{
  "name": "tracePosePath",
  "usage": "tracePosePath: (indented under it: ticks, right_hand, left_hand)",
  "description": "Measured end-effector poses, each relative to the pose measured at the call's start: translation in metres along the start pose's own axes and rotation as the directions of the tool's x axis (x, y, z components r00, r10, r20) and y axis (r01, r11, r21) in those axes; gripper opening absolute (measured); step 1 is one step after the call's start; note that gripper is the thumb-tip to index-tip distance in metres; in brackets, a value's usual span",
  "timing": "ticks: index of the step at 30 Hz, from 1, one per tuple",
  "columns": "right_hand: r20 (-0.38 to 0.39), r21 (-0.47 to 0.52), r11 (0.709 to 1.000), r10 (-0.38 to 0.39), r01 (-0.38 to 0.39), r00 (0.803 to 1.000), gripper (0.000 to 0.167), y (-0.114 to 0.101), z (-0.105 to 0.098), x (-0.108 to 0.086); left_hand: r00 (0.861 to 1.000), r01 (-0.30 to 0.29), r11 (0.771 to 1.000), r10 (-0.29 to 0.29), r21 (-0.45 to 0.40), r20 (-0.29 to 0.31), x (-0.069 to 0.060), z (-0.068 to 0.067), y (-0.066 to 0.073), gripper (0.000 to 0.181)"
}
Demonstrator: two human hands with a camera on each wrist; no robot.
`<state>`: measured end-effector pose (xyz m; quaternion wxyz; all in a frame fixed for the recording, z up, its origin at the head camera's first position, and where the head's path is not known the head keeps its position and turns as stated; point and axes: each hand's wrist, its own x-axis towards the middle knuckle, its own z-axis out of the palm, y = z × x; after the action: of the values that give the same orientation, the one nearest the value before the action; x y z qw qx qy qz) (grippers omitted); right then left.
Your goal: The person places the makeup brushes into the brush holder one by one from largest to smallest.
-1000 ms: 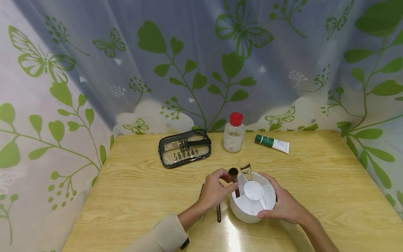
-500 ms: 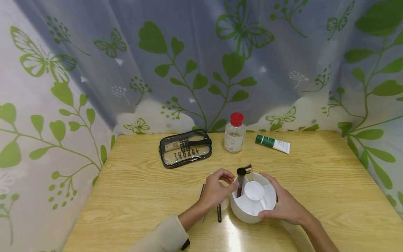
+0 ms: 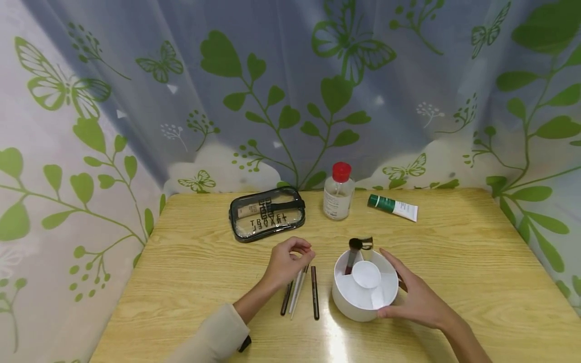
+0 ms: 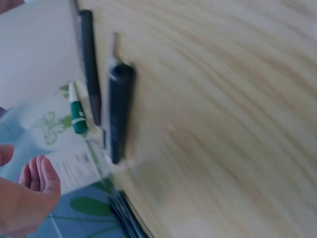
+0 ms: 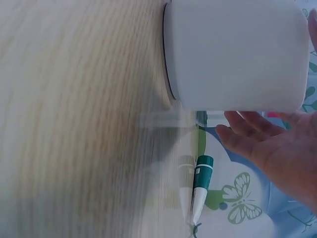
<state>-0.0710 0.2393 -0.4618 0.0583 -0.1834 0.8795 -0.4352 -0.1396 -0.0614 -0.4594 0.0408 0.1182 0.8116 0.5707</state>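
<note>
The white organizer (image 3: 339,296) stands upright on the table (image 3: 181,282), right of centre in the lower part of the frame. It is steadied by the right hand (image 3: 416,300), whose grip is spread round the right-hand wall, thumb at the near side and fingers on the far side. By the left hand (image 3: 286,262) nothing appears to be held: its grip is loosely curled, a small gap left between thumb and fingers, over the upper ends of the slim pale sticks (image 3: 297,293).

A pick-up from this group seems the step in hand. One stick is best isolated first, since the pale ones lie closely together beside a dark pen (image 3: 286,299), and a neighbour could be dragged along. The dark pen (image 3: 315,293) farther right lies apart and should be pinched more easily. A thin, round shape may roll, so a pinch from both sides, pressed lightly to the table, is advised.

Any piece should be tipped upright before the rim is reached, so that the dark-bristled brush (image 3: 352,258), leaning in the upper-left compartment, is not knocked. The steadying hold should be kept firm but light, lest the organizer be tilted.
</note>
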Motion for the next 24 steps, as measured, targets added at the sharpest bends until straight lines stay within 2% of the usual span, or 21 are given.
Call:
tracePosePath:
  ticks: [10,15,19,24]
  right_hand:
    - [-0.046,-0.011,1.0,-0.027,0.026,0.999,0.1,0.001,-0.005,-0.009]
    - [-0.048,-0.006,1.0,0.017,-0.017,0.999,0.09,0.0,-0.005,-0.006]
    - [-0.033,-0.027,0.999,0.037,-0.038,0.999,0.096,-0.001,-0.004,-0.003]
    - [-0.027,-0.036,0.999,0.007,-0.008,1.0,0.106,0.001,0.0,0.0]
  left_hand:
    - [0.999,0.041,0.99,-0.037,0.137,-0.028,0.002,-0.018,-0.025,0.025]
    - [0.997,0.071,0.98,-0.074,0.188,0.009,0.0,-0.022,-0.031,0.022]
    - [0.995,0.081,0.973,-0.091,0.218,0.038,-0.003,-0.023,-0.034,0.022]
    - [0.994,0.086,0.962,-0.099,0.257,0.037,-0.005,-0.023,-0.039,0.02]
